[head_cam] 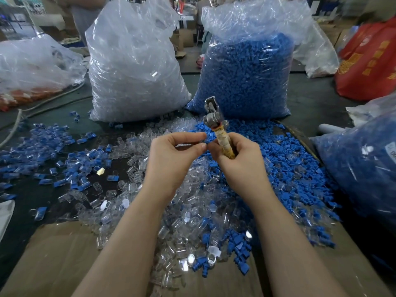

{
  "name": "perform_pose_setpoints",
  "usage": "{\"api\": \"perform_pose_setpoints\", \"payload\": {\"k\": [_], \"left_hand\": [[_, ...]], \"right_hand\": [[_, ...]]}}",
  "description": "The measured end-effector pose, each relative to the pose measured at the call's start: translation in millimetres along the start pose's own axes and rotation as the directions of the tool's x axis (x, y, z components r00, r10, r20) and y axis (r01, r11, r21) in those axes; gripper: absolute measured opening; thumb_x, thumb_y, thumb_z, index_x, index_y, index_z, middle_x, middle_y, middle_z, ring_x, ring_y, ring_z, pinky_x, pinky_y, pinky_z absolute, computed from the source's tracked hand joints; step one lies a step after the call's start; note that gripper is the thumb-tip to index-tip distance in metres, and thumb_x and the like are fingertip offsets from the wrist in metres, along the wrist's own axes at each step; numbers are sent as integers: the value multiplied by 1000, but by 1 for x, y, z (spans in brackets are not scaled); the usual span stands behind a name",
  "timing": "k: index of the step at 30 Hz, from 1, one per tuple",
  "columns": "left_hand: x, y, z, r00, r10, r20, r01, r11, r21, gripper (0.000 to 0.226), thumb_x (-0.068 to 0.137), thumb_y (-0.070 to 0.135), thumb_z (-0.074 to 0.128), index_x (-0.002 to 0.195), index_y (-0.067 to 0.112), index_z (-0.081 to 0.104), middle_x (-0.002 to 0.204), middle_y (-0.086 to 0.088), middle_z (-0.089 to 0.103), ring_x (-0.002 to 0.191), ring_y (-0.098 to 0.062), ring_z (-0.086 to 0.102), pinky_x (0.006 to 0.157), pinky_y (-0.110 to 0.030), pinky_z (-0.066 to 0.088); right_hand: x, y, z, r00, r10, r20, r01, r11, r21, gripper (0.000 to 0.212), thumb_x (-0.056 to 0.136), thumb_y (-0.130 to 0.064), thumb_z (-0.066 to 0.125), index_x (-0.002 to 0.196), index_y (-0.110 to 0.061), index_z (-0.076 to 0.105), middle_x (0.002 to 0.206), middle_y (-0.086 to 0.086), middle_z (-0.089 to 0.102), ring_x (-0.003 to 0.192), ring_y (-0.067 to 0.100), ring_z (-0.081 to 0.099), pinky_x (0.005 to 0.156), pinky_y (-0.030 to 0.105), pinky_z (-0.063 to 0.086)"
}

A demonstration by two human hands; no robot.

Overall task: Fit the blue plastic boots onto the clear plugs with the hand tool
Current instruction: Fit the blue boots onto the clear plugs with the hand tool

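Standing at the back of the table, two tall clear plastic sacks dominate the view: the left sack point(137, 67) is packed with clear plugs, the right sack point(246, 76) with blue boots. Another sack of blue parts point(362, 166) leans in at the right edge, a flatter clear bag point(36, 67) lies at far left, and a red bag point(370, 58) sits at far right. The dark green table point(310, 99) carries a wide loose heap of clear plugs point(177, 211) and blue boots point(285, 157), with fitted pieces point(64, 155) scattered to the left and brown cardboard point(60, 264) along the near edge. Above the heap, the right hand point(237, 155) grips the wrapped handle of the hand tool point(216, 123), its metal head pointing up. The left hand point(171, 155) pinches a small clear plug point(200, 142) between thumb and fingertips, just beside a blue boot point(211, 137) at the right hand's fingertips, close against the tool handle.
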State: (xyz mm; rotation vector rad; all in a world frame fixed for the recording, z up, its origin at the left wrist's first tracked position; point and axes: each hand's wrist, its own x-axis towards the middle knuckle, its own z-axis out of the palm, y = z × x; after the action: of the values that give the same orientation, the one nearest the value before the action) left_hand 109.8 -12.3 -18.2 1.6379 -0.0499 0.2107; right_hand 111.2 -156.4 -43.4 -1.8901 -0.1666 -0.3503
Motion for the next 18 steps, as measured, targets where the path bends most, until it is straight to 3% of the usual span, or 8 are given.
{"api": "perform_pose_setpoints", "payload": {"k": [7,10,12,14,16,18], "left_hand": [[0,1,-1,1000,-24,-15,24,999,-34,20,79,4,77,91,20,76,84,6,76,78,-3,69,69,-17,53],[2,2,-5,997,-68,-45,62,989,-137,21,80,3,76,93,19,73,94,-11,75,94,-26,71,89,-37,57],[3,3,-8,995,-83,-50,71,975,-209,22,81,0,74,94,17,71,96,-14,74,100,-33,70,92,-37,57],[3,4,-9,996,-82,-43,69,966,-249,22,82,-2,72,96,14,69,93,-12,73,96,-30,71,89,-32,57],[3,4,-10,997,-66,-44,52,965,-257,22,82,-3,71,96,14,69,94,-13,71,91,-24,70,87,-30,57],[4,4,-12,997,-50,-53,35,967,-252,23,82,-4,71,96,14,68,94,-12,70,89,-20,68,86,-29,56]], "right_hand": [[2,1,-3,999,18,41,-20,998,60,21,91,-31,68,85,-11,62,57,-10,48,52,7,39,49,22,36],[2,4,-9,994,57,90,-63,996,67,17,90,-25,68,88,-10,62,61,-6,49,55,9,42,51,23,39],[2,4,-12,989,72,132,-78,996,41,11,89,-22,68,87,-13,63,66,0,54,59,10,46,55,26,42],[2,4,-15,981,84,174,-86,996,7,8,89,-20,68,88,-13,63,77,12,61,64,17,52,63,34,46],[1,4,-16,973,100,210,-95,995,-37,8,88,-19,69,90,-14,64,85,14,65,73,28,58,70,40,50],[1,5,-16,964,112,241,-96,993,-74,8,88,-18,69,90,-13,63,84,12,65,74,29,58,72,41,50]]}}
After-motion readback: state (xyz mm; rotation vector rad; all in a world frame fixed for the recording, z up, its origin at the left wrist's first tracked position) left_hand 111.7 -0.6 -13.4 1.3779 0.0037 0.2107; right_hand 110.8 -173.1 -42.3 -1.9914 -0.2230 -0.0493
